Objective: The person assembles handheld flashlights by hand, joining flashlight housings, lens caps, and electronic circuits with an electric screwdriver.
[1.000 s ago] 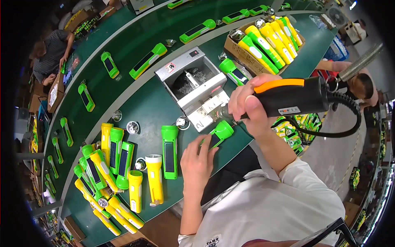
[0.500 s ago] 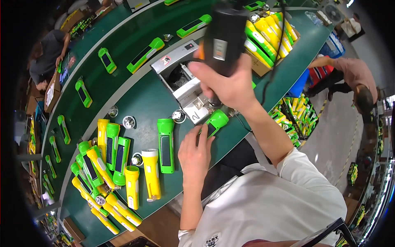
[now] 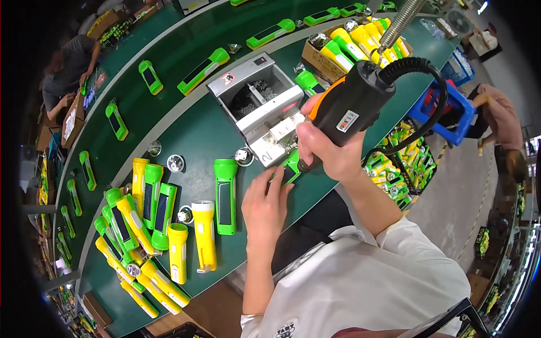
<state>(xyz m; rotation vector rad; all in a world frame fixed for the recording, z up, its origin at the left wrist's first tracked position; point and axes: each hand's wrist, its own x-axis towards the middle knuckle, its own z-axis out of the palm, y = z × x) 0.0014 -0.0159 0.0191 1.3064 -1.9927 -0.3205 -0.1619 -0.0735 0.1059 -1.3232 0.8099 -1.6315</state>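
Observation:
My right hand [image 3: 336, 156] is wrapped round a black electric screwdriver [image 3: 365, 100] with an orange part. The tool hangs from a coiled spring [image 3: 399, 25], and its lower end is over a green flashlight [image 3: 291, 170]. That flashlight lies on the bench, partly hidden by the tool and my fingers. With its fingers curled on the body, my left hand [image 3: 265, 204] holds it down. Just beyond stands a grey metal screw feeder [image 3: 231, 107] with loose screws in its tray.
Several yellow and green flashlights, such as a yellow one [image 3: 204, 236], stand or lie on the left. Small reflectors [image 3: 176, 163] sit among them. A curved green conveyor [image 3: 169, 62] carries more flashlights. A cardboard box [image 3: 315, 59] and a blue crate [image 3: 451, 121] are at right; people work nearby.
The screwdriver has come down and right, from above the screw feeder to the flashlight, with my right hand still round it. My left hand stays on the flashlight.

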